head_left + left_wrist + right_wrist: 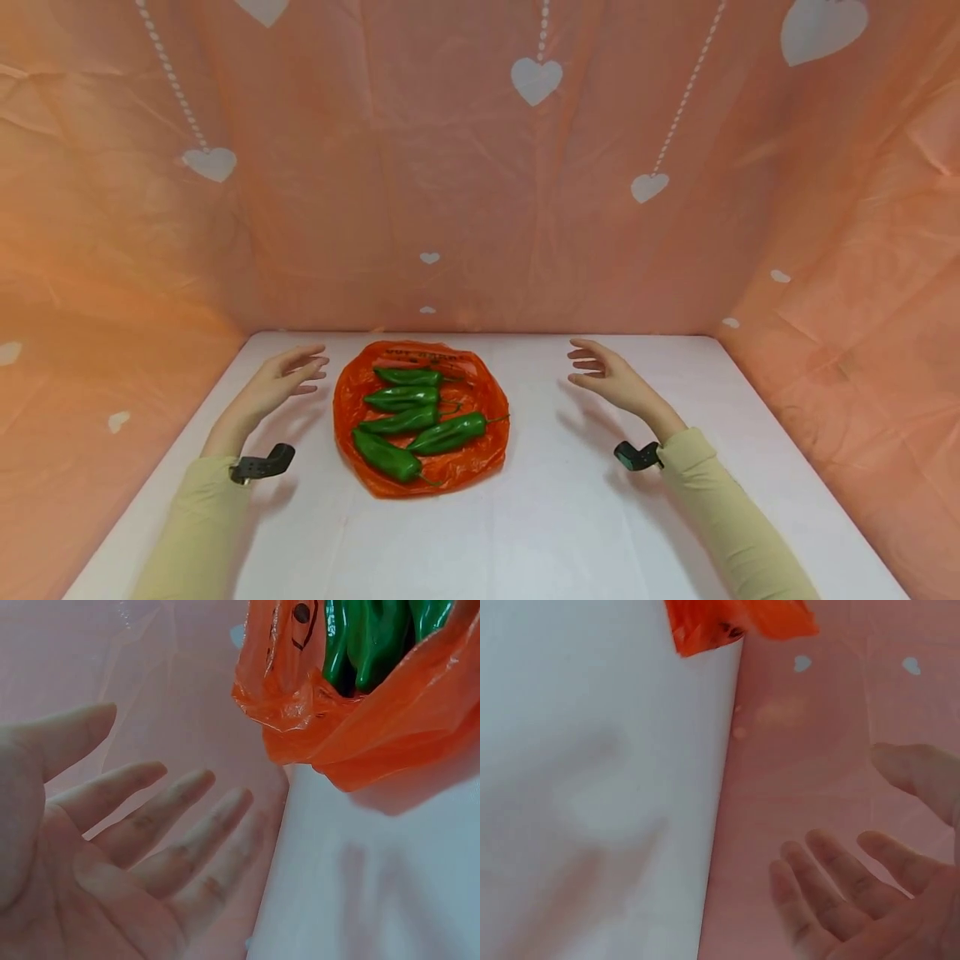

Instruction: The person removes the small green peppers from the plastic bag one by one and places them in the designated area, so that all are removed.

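Several green peppers [403, 397] lie in an orange plastic bag [491, 450] whose rim is rolled down, left of the middle of the white table. Just left of the bag, my left hand [279, 385] hovers over the table with its fingers apart and nothing in it. My right hand [617, 383] is held up farther off on the bag's right side, also bare of any object. In the left wrist view the bag's side [360, 750] and some peppers [375, 645] appear beyond the spread fingers. The right wrist view catches only one edge of the bag [705, 626].
The white table [555, 517] stretches out in front of and around the bag. Orange-pink cloth with white hearts [465, 192] hangs behind the table and along both sides. A dark camera band [262, 463] sits on the left wrist, another [637, 456] on the right.
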Demonstrator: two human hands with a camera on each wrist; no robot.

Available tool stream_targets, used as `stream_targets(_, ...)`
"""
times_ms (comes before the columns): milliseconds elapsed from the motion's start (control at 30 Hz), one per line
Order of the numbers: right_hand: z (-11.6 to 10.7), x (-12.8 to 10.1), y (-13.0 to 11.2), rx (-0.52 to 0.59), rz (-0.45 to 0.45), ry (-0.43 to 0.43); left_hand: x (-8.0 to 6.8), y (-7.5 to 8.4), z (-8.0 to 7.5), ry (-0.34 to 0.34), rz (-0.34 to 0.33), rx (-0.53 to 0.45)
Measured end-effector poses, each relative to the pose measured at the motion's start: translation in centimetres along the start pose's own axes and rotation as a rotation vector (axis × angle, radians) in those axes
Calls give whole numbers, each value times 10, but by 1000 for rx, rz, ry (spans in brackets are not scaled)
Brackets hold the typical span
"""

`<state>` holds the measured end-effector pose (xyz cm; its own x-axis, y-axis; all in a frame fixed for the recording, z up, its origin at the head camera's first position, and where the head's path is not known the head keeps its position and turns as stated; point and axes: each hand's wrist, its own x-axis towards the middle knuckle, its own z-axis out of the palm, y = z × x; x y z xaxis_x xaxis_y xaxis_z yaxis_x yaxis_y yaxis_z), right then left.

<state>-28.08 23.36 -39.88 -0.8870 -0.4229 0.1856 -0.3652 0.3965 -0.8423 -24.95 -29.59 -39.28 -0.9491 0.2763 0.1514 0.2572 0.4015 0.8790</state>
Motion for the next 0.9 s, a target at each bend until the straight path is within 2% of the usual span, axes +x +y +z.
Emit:
stream_targets(167, 8, 0, -10, 57, 4, -22, -1, -4, 0, -43, -43, -46)
stream_targets(400, 17, 4, -21, 84, 11, -69, -2, -4, 2, -81, -71, -100)
stream_targets(567, 26, 7, -30, 103, 15, -100, -3, -6, 4, -101, -120, -111)
stream_targets(733, 35, 6, -49, 119, -1, -136, -2, -7, 6, -117, -143, -114)
stream_targets(900, 45, 10, -43, 124, 4, -154, -1, -7, 9, -131, -150, -104)
